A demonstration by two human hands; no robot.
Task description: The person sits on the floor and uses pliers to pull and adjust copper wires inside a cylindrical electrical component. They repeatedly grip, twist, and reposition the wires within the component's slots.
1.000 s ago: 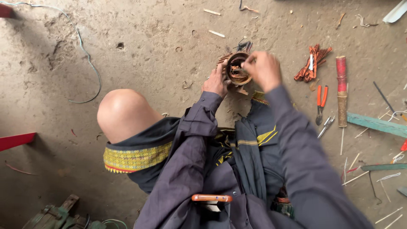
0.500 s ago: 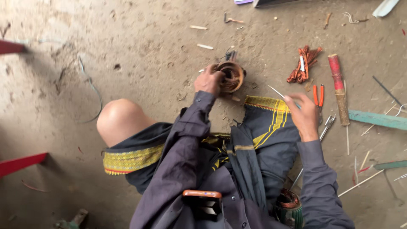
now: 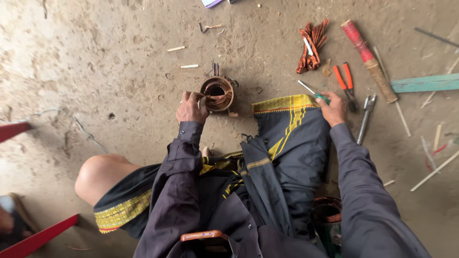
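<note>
We locate the round motor stator (image 3: 217, 93) on the dirt floor (image 3: 95, 62), far of centre — a hollow ring with copper windings inside its bore. The left hand (image 3: 191, 108) grips its left rim, fingers closed on the edge. The right hand (image 3: 333, 109) is closed around a green-handled screwdriver (image 3: 311, 91), well right of the stator. Beyond it lie a copper wire bundle (image 3: 311, 46), orange-handled pliers (image 3: 346, 85) and a red-capped stick (image 3: 369, 60).

Hidden beneath the right hand (image 3: 333, 109): most of a green-handled tool (image 3: 313, 92). Cut off at right edge: teal strip (image 3: 425, 83). Unclear: coil (image 3: 327, 210) by right sleeve.
</note>
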